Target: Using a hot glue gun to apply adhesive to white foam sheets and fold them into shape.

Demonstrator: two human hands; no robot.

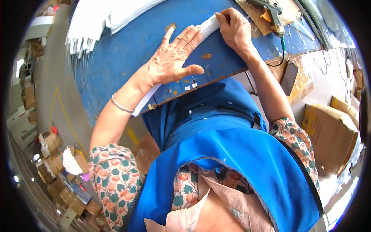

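Note:
A long white strip (209,25) lies across a worn blue tabletop (127,50), running from the upper right down to the table's near edge, where its end (143,103) sticks out. My left hand (172,58) presses flat on the strip's middle, fingers spread. At the strip's far end my right hand (234,27) curls its fingers over the strip and pinches it. A silver bangle (121,105) circles my left wrist.
A stack of white sheets (92,21) lies at the table's far left. A glue gun (275,17) with a green cord rests on cardboard at the far right. A dark phone (288,77) lies by the table's right side. Cardboard boxes (330,131) stand on the floor.

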